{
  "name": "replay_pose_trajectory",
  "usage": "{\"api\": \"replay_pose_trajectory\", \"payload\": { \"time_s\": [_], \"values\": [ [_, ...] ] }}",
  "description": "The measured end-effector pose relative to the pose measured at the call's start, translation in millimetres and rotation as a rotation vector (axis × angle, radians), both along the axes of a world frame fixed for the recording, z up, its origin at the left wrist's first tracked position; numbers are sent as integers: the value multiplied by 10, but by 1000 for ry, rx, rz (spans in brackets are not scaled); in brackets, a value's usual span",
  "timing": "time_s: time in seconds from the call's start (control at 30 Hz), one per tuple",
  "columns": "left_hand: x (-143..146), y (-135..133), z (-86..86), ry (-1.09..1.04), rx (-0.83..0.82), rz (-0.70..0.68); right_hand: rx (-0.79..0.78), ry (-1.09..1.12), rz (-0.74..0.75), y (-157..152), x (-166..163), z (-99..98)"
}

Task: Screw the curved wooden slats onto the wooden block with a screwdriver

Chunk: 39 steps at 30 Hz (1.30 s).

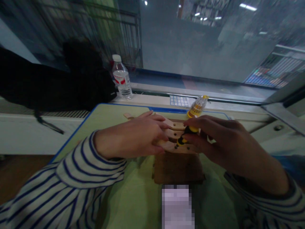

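My right hand (221,140) is closed round a black-and-yellow screwdriver (192,129). Its tip points down and left at a hole in the nearest of several pale wooden slats (183,148) with dark holes. My left hand (140,135) lies across the left ends of these slats, its fingers curled over them and pressing on them. Under and in front of the slats is a brown block-like base (178,168). Whether the screwdriver tip sits in the hole or on a screw cannot be made out.
A light green table (133,190) with a blue edge carries the work. A phone-like pixelated rectangle (177,206) lies at the front. Behind stand a clear water bottle (122,79) and a yellow-capped bottle (197,107). A black bag or cloth (57,82) lies left, by the window.
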State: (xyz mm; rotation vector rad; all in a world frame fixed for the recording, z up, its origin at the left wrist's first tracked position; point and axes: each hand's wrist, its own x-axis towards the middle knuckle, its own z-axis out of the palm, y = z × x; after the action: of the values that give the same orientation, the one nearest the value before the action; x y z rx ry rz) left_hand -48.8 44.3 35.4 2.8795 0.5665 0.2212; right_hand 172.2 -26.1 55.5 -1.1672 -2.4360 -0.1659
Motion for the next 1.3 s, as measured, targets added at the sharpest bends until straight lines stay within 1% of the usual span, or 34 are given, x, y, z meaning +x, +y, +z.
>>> {"api": "replay_pose_trajectory", "payload": {
  "time_s": [0.1,0.27,0.33,0.47,0.63,0.8,0.97,1.07,1.17,1.3],
  "values": [
    [78,-42,-20,1,-32,16,5,3,3,2,-8,-4],
    [233,-120,-87,-118,-32,119,3,3,-4,-1,-30,-7],
    [270,-130,-104,-149,-32,134,3,5,-11,-1,-43,-10],
    [303,-135,-99,-187,-61,123,-4,11,-5,0,-67,-10],
    [320,-163,-71,-281,-146,166,-3,9,-6,-5,-86,-2],
    [316,-187,-50,-304,-174,217,12,14,-23,6,-90,-13],
    [300,-186,-64,-233,-204,265,-2,84,44,-23,-63,8],
    [291,-177,-81,-246,-200,255,-27,127,97,-45,-51,23],
    [279,-163,-86,-275,-207,213,-18,136,137,-49,-57,17],
    [256,-140,-86,-262,-227,155,9,130,130,-41,-70,-3]
  ]
}}
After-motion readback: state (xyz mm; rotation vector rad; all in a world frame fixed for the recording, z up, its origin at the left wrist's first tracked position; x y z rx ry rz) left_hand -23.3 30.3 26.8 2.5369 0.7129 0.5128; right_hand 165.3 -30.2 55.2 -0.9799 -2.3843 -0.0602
